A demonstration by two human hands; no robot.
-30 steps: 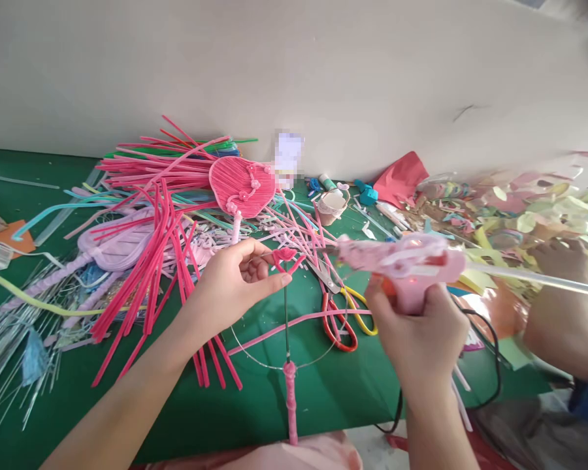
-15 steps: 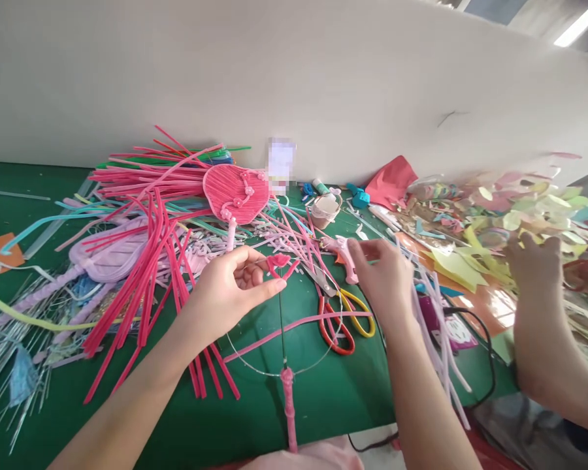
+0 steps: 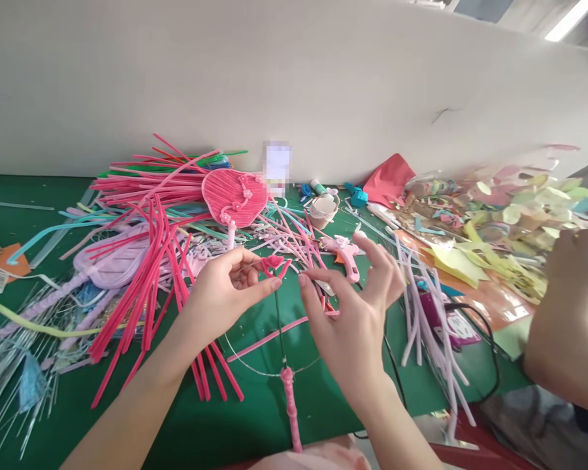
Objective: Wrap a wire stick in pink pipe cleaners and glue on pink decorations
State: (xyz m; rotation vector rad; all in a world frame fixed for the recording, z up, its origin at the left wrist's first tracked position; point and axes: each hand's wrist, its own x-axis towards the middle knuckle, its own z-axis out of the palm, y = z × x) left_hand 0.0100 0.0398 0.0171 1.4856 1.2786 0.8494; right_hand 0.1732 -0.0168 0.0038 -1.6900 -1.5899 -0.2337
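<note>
My left hand (image 3: 225, 287) is closed in a pinch on a dark pink pipe cleaner (image 3: 273, 262) at the top of a wire fan frame. The frame's dark centre rod (image 3: 280, 329) and thin wire hoop (image 3: 249, 367) run down to a handle (image 3: 291, 408) wrapped in pink. My right hand (image 3: 350, 320) is open, fingers apart, its foremost fingertips just right of the pipe cleaner's loose end. Behind the right hand lies a pink glue gun (image 3: 349, 258). Scissors (image 3: 327, 288) are mostly hidden by that hand, and a loose pink pipe cleaner (image 3: 259, 343) crosses the table.
A finished pink fan (image 3: 235, 199) and heaps of pink pipe cleaners (image 3: 151, 281) lie left. A paper cup (image 3: 323, 210) stands at the back. Lilac pipe cleaners (image 3: 421, 313), a black cable (image 3: 490, 365) and a co-worker's arm (image 3: 563, 307) are right.
My right hand has left the glue gun and swung left and nearer to me, towards the left hand, covering the scissors. The left hand keeps its pinch. The co-worker's arm has shifted right.
</note>
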